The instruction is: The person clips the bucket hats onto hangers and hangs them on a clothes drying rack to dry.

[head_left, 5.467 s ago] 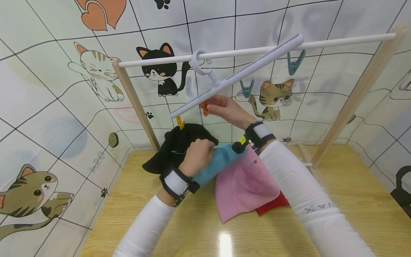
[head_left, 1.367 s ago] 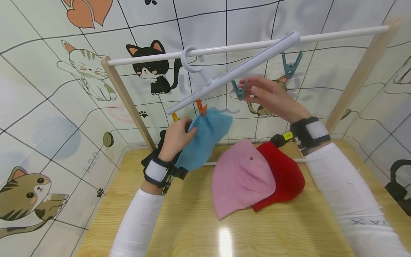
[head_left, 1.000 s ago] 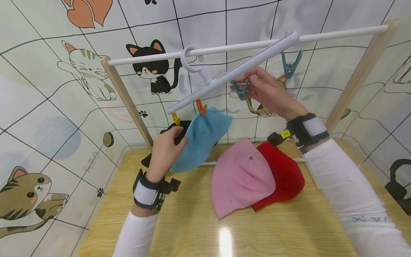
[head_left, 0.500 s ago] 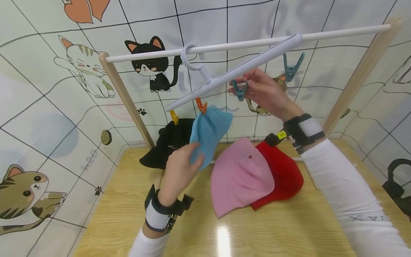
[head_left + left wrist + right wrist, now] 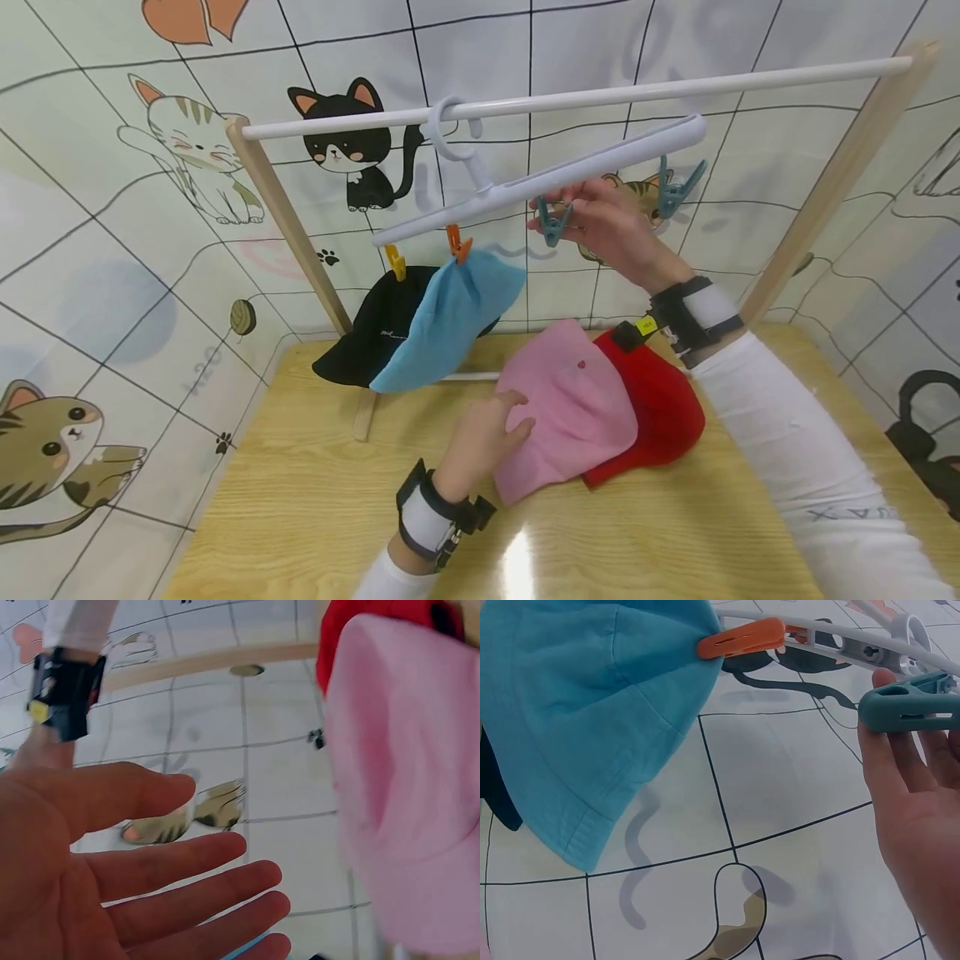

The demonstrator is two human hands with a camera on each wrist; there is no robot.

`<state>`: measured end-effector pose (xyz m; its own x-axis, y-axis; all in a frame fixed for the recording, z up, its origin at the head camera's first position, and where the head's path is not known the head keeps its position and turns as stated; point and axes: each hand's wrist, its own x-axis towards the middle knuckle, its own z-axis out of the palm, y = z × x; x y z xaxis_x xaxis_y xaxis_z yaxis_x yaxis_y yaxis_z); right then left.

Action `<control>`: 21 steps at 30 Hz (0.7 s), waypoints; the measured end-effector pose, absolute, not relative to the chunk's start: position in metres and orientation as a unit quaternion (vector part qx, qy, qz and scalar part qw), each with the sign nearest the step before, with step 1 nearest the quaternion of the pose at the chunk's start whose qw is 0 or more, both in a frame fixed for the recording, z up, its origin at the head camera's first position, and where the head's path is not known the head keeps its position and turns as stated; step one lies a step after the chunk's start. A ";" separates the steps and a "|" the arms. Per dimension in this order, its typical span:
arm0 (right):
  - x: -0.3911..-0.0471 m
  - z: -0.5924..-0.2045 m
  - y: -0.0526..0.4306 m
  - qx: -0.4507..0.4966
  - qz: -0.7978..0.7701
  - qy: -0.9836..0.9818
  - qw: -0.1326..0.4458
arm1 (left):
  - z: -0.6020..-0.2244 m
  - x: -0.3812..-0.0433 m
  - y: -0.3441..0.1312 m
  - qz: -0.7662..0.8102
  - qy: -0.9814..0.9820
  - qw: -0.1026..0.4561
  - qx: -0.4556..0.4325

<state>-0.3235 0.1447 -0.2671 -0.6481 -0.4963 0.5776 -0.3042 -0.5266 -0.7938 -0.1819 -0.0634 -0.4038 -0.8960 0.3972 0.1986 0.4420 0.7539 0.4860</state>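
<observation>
My right hand [image 5: 611,229] has its fingers around a teal clothespin [image 5: 553,225] that hangs from the white hanger [image 5: 570,167]. The right wrist view shows fingers behind that clothespin [image 5: 907,709], one fingertip above it. My left hand [image 5: 480,437], fingers spread and relaxed, is at the left edge of the pink hat [image 5: 573,408]; its palm is bare in the left wrist view. Partly under the pink hat lies a red cap [image 5: 667,408]. A blue hat [image 5: 457,312] hangs from an orange clothespin [image 5: 458,244], and a black hat [image 5: 375,325] from a yellow clothespin [image 5: 395,262].
The hanger is hooked over a white rod [image 5: 570,102] between wooden posts [image 5: 288,225]. Another teal clothespin [image 5: 677,187] hangs near the hanger's right end. Below is a wooden table [image 5: 300,500], with a cat-print tiled backdrop behind.
The orange clothespin came to hold the blue hat on the hanger. My left hand let go of that hat and moved down right. The right hand went to the teal clothespin; the hanger's right end dipped.
</observation>
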 end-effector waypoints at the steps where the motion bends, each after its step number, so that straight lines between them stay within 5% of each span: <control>1: -0.323 -0.268 0.144 -0.411 -0.771 0.482 0.059 | -0.409 -0.182 -0.059 -0.269 -0.935 0.035 -0.227; 15: -0.324 -0.280 0.145 -0.381 -0.777 0.499 0.053 | -0.466 -0.190 -0.003 -0.280 -0.921 -0.054 -0.266; 21: -0.324 -0.283 0.147 -0.380 -0.772 0.507 0.046 | -0.484 -0.189 0.012 -0.260 -0.923 -0.040 -0.281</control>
<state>-0.3235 0.1468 -0.2833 -0.7066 -0.4562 0.5409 -0.3148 -0.4819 -0.8177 -0.1895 0.0120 -0.4841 -0.8391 0.5390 0.0733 0.4979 0.7067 0.5027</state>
